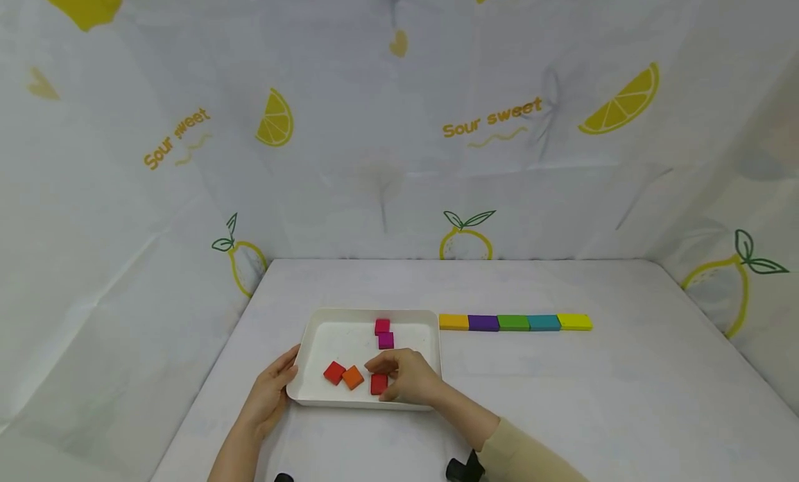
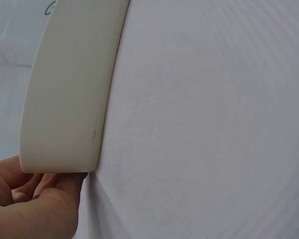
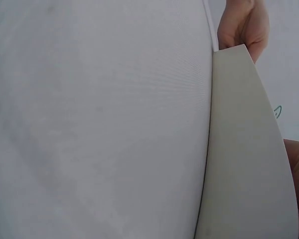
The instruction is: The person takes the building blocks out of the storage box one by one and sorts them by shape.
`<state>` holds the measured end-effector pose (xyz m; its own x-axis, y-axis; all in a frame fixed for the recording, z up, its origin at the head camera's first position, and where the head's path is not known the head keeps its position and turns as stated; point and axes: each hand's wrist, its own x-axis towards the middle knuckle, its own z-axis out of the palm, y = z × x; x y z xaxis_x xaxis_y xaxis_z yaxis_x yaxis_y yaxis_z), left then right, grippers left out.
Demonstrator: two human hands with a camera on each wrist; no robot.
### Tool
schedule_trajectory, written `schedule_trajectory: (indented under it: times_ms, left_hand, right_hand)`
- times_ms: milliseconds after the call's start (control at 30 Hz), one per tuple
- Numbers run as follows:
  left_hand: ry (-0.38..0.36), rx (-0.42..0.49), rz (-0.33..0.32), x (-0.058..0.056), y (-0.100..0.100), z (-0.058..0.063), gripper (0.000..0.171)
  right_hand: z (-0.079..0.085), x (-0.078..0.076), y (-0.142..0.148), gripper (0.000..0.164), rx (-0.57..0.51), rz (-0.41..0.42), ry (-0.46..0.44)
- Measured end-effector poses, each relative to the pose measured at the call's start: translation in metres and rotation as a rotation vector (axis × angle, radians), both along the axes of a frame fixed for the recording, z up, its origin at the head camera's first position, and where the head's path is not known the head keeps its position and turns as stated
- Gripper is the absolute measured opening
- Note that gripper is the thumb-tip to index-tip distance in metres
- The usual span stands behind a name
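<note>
A white tray lies on the table with several small colored blocks inside. At its left end my left hand holds the wall, with the fingers curled against it in the left wrist view. My right hand reaches over the tray's front right part. Its thumb and fingers stand around a red block and appear to pinch it. Left of it, another red block touches an orange block. Farther back, a pink block adjoins a magenta block. The tray wall hides most of the right hand in the right wrist view.
Right of the tray's back corner runs a row of blocks: orange-yellow, purple, green, blue and yellow. A white cloth with lemon prints hangs behind and beside the table.
</note>
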<state>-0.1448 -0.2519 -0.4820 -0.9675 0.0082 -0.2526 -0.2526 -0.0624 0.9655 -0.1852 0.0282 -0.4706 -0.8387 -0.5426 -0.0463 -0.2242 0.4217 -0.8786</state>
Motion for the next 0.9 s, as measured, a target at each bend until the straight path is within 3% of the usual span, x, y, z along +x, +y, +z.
schedule_trajectory:
  times_ms: [500,900]
  left_hand:
    - [0.001,-0.001,-0.009,0.0002,-0.0004,-0.0002,0.053]
    - [0.000,0.003,-0.010,0.0003,-0.0005,-0.0001,0.053]
  right_hand:
    - [0.0027,0.0031,-0.0032,0.042,0.047,0.033,0.083]
    - [0.0074,0.0016,0.0038,0.044,0.004,-0.027,0.072]
